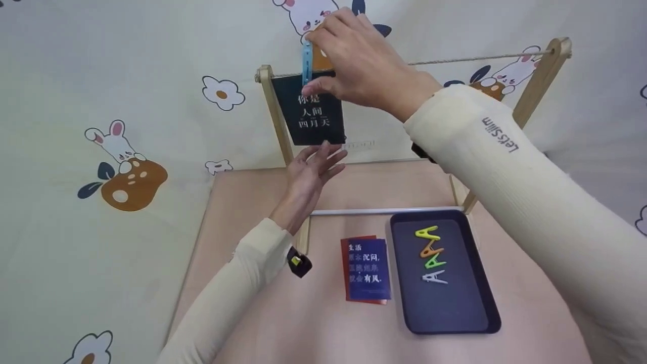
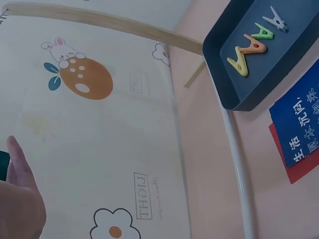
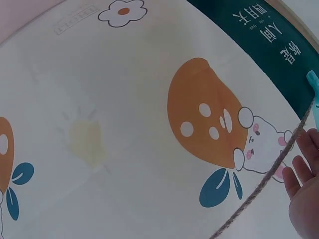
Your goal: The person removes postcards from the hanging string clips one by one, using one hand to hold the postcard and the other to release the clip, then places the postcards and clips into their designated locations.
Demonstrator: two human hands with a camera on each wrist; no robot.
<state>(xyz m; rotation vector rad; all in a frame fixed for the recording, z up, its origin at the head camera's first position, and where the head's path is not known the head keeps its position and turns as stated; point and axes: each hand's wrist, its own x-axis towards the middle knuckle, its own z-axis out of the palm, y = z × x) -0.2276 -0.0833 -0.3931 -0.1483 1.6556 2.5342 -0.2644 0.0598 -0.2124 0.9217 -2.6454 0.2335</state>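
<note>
A dark green card (image 1: pixel 313 132) with white characters hangs from a rope (image 1: pixel 480 58), with a light blue clothespin (image 1: pixel 307 63) at its top edge. My right hand (image 1: pixel 366 63) is around the clothespin, one fingertip by its upper end and the thumb by its lower end. In the right wrist view, that hand's fingers (image 3: pixel 299 174) look loose beside the rope. Below the card, my left hand (image 1: pixel 311 174) has its fingers extended and spread, fingertips at the card's lower edge. Whether they touch it, I cannot tell.
A wooden frame (image 1: pixel 543 83) carries the rope, with a white bar (image 1: pixel 386 211) low across it. Blue and red cards (image 1: pixel 369 273) lie stacked on the pink table. Beside them, a dark tray (image 1: pixel 450 313) holds several coloured clothespins (image 1: pixel 433 255). Behind is a patterned cloth (image 1: pixel 167 65).
</note>
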